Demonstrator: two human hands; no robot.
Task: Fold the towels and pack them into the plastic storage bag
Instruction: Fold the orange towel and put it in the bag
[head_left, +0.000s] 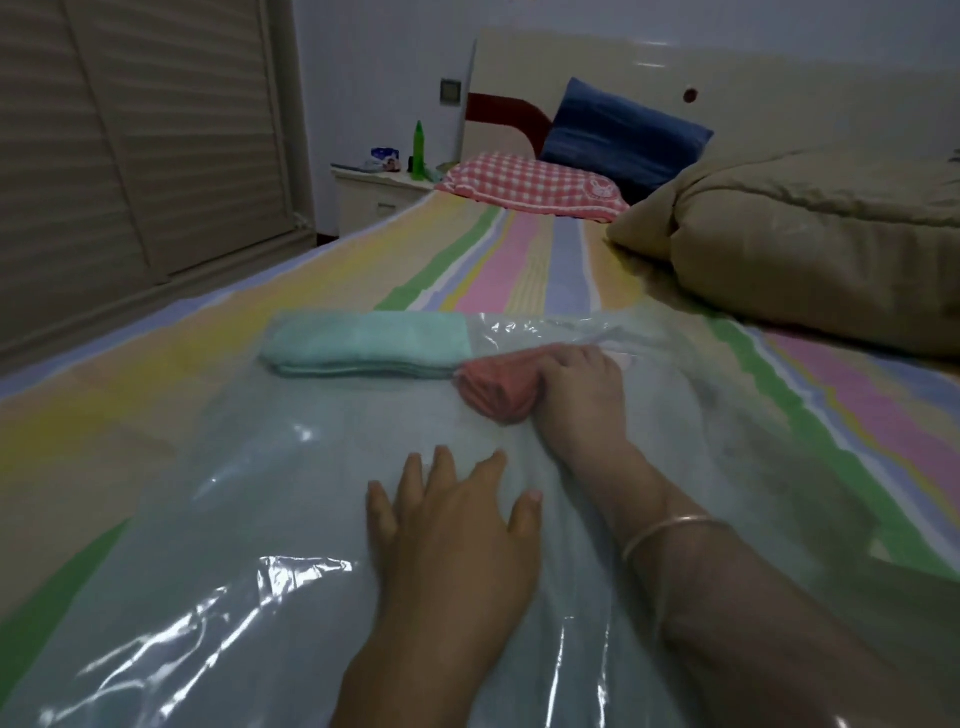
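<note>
Crosswise inside the clear plastic storage bag (291, 483), near its far end, lies a folded teal towel (363, 343), its long axis running left to right. Just beside its right end sits a bunched coral-pink towel (493, 387), also under the film. The right hand (582, 389) grips this towel with its fingers curled over the top; hand and forearm look hazed, as if reaching in through the bag, and a thin gold bangle (665, 530) circles the wrist. The left hand (457, 530) rests flat on top of the plastic, fingers spread and straight, holding nothing. The bag's near end runs off the bottom edge, so its mouth cannot be seen. It lies on a pastel striped bed sheet (519, 260), with a beige quilt (810, 234) heaped at right and a red checked pillow (535, 182) beyond.
</note>
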